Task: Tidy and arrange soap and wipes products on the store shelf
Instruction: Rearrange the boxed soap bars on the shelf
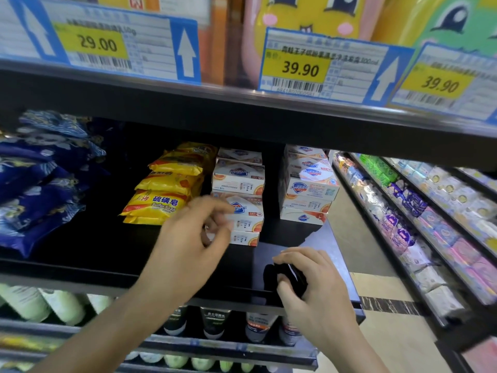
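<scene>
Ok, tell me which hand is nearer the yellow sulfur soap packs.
Left. The left hand is just below and right of the yellow sulfur soap packs, fingers at the white soap boxes. The right hand is farther right at the shelf's front edge, gripping a black object.

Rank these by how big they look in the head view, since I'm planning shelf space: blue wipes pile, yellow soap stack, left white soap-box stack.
1. blue wipes pile
2. yellow soap stack and left white soap-box stack: look alike, unranked.

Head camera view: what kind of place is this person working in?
Most likely a supermarket or shop aisle. Printed price tags with barcodes line the shelf edge, stacks of boxed soap and yellow sulfur soap packs sit below, and more stocked shelving runs along the right.
</scene>
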Demonstrator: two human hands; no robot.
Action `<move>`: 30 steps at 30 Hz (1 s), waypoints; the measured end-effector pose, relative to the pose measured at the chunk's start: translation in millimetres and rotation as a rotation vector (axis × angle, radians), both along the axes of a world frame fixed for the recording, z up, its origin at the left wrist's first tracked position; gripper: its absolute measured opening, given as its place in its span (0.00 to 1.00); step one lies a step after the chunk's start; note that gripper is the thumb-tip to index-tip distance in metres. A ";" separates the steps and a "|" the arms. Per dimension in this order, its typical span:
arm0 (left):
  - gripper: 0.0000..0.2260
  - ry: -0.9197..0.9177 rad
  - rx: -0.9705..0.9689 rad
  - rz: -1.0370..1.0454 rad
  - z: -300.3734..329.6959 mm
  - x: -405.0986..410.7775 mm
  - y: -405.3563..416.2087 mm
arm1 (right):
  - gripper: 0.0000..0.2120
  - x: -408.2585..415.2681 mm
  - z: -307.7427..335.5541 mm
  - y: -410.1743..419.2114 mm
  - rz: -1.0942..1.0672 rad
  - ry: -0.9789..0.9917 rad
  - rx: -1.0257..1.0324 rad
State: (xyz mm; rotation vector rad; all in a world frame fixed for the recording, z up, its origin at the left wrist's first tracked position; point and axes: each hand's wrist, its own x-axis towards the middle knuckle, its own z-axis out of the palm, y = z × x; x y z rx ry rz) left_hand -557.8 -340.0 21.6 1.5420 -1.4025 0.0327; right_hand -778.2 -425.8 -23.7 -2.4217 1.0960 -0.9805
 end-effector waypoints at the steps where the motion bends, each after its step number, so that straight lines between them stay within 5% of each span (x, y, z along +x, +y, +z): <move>1: 0.13 0.016 0.021 -0.038 -8.7 -4.7 3.4 | 0.14 -0.4 0.1 0.5 -0.004 -0.008 0.012; 7: 0.15 0.090 0.167 -0.111 -42.7 -3.8 4.1 | 0.12 -1.5 -0.4 0.2 -0.003 -0.044 0.070; 13: 0.10 -0.172 0.205 -0.016 -46.5 -6.4 3.3 | 0.13 -0.8 21.7 -16.0 -0.070 -0.257 -0.016; 18: 0.08 -0.242 0.193 0.056 -49.3 -9.3 0.6 | 0.23 7.8 71.2 -68.4 -0.267 -0.068 -0.185; 23: 0.07 -0.240 0.195 0.065 -50.1 -8.8 0.6 | 0.37 17.5 86.3 -102.4 -0.319 0.305 -0.012; 30: 0.07 -0.277 0.193 0.069 -48.7 -8.8 2.9 | 0.28 11.8 74.8 -119.1 -0.239 0.173 -0.033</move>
